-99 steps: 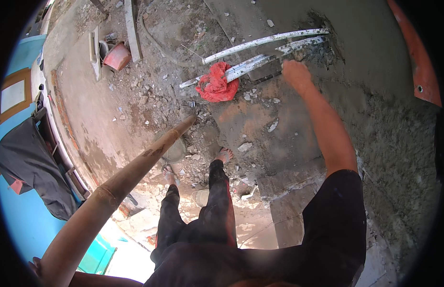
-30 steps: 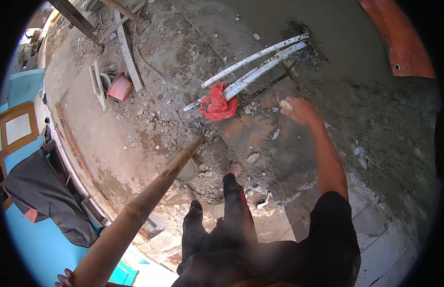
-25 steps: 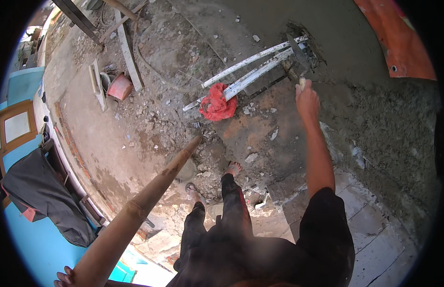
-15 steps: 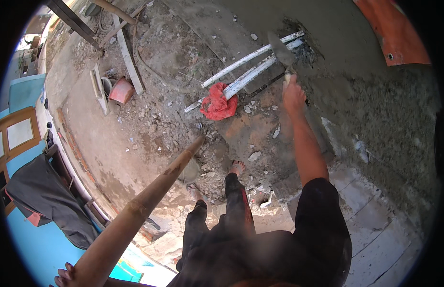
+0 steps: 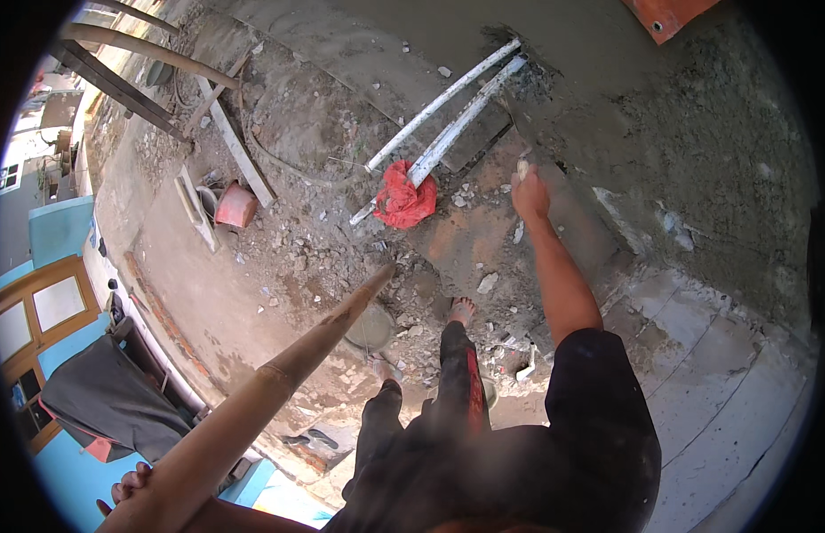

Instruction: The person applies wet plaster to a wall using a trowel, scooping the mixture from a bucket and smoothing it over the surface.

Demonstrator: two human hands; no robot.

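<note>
My left hand (image 5: 128,487) wraps round a thick bamboo pole (image 5: 316,345), which slants from the lower left toward the rubble near my bare feet (image 5: 462,311). My right hand (image 5: 531,191), arm stretched forward, holds a trowel (image 5: 522,169) by its pale handle; the blade is hard to make out against the grey ground. Just ahead and left of that hand, white, splattered pipes (image 5: 466,115) lie across broken ground, with a crumpled red plastic bag (image 5: 403,195) on their near ends. Wet grey cement (image 5: 643,124) spreads to the right of the pipes.
A red bucket (image 5: 236,206) and white boards (image 5: 235,142) lie at left, below dark beams and bamboo (image 5: 123,89). A blue wall with a wooden window and a dark draped sheet (image 5: 110,400) lines the far left. An orange sheet (image 5: 665,18) is at top right; cracked tiles (image 5: 723,400) lie lower right.
My right hand gripped the trowel throughout, swinging up over the pipes and back down toward me. The view has turned, bringing more beams and building in at the left.
</note>
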